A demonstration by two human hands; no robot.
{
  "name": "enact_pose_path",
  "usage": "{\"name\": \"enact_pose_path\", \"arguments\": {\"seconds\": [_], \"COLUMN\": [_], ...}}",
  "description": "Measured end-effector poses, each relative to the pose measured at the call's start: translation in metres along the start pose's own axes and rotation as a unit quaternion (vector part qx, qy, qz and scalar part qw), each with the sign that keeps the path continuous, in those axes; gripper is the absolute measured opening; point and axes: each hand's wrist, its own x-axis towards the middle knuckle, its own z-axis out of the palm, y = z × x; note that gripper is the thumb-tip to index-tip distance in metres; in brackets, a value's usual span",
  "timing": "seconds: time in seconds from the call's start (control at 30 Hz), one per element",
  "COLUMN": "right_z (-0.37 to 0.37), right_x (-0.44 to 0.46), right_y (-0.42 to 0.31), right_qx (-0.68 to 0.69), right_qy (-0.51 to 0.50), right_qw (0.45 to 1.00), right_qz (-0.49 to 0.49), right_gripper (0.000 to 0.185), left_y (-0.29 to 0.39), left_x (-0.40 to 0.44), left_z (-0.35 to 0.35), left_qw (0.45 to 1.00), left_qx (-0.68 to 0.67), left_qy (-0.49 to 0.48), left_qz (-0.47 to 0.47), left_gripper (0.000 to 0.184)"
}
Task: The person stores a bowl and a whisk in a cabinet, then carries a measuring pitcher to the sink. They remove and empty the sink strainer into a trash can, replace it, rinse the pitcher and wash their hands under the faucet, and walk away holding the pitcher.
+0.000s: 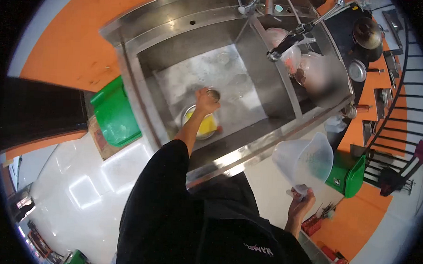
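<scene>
Orange walls [70, 43] and a glossy pale floor [65, 173] surround a steel sink [139, 83] with two basins [246, 77], two green bins [119, 115] standing nearby. In the larger basin sits one metal bowl [184, 116] holding something yellow [207, 126]. Just above, the left hand [205, 103] has its fingers curled round one small round object [213, 94] I can't identify. Beyond the sink's edge, the right hand's [303, 204] fingers grip one clear jug [308, 158].

Sink [128, 66]: larger basin [223, 62] left, smaller basin [308, 99] right. Bowl [184, 118] in larger basin, near side; left hand [207, 102] just beyond. Bags [295, 59] in smaller basin. Jug [297, 156] in right hand [302, 203], outside sink. One bin [117, 112] left of sink, another bin [353, 178] right, beyond jug.
</scene>
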Motion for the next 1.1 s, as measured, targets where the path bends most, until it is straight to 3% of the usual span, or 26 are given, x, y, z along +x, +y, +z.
{"name": "enact_pose_path", "arguments": {"seconds": [0.07, 0.17, 0.23, 0.27, 0.4, 0.43, 0.53, 0.73, 0.8, 0.83, 1.03, 1.1], "right_z": [-0.004, 0.012, -0.008, -0.006, 0.001, 0.0, 0.009, 0.026, 0.029, 0.035, 0.06, 0.074], "right_x": [0.036, 0.085, 0.111, 0.122, 0.159, 0.165, 0.181, 0.201, 0.204, 0.206, 0.219, 0.216], "right_y": [-0.009, -0.044, -0.044, -0.047, -0.058, -0.055, -0.048, -0.048, -0.041, -0.043, -0.046, -0.05], "right_qx": [-0.033, -0.105, -0.116, -0.118, -0.158, -0.138, -0.11, -0.148, -0.118, -0.129, -0.147, -0.169], "right_qy": [-0.004, -0.084, -0.077, -0.073, -0.135, -0.105, -0.056, -0.075, -0.041, -0.074, -0.224, -0.256], "right_qw": [0.999, 0.991, 0.99, 0.99, 0.977, 0.984, 0.992, 0.986, 0.992, 0.989, 0.963, 0.95], "right_qz": [0.007, -0.008, 0.004, 0.009, 0.052, 0.037, 0.002, 0.009, 0.013, 0.026, 0.034, 0.05], "right_gripper": [0.038, 0.037, 0.039, 0.04, 0.038, 0.036, 0.031, 0.026, 0.028, 0.029, 0.032, 0.032], "left_y": [-0.014, 0.0, 0.012, 0.013, 0.002, -0.006, 0.004, -0.011, -0.002, 0.003, -0.015, -0.001], "left_x": [0.026, 0.051, 0.057, 0.057, 0.054, 0.048, 0.05, 0.047, 0.052, 0.051, 0.029, 0.035], "left_z": [0.041, 0.059, 0.046, 0.053, 0.091, 0.106, 0.089, 0.1, 0.081, 0.07, 0.096, 0.071], "left_qw": [0.997, 0.975, 0.942, 0.943, 0.954, 0.958, 0.951, 0.942, 0.938, 0.935, 0.963, 0.964], "left_qx": [0.068, -0.045, -0.13, -0.094, 0.047, 0.08, 0.112, 0.125, 0.086, 0.065, 0.013, -0.096], "left_qy": [-0.016, -0.034, -0.047, -0.055, -0.025, -0.003, -0.074, -0.118, -0.148, -0.161, -0.016, 0.023], "left_qz": [-0.031, -0.213, -0.305, -0.316, -0.294, -0.277, -0.277, -0.288, -0.301, -0.31, -0.268, -0.246], "left_gripper": [0.084, 0.082, 0.081, 0.083, 0.09, 0.091, 0.094, 0.091, 0.086, 0.083, 0.067, 0.059]}}
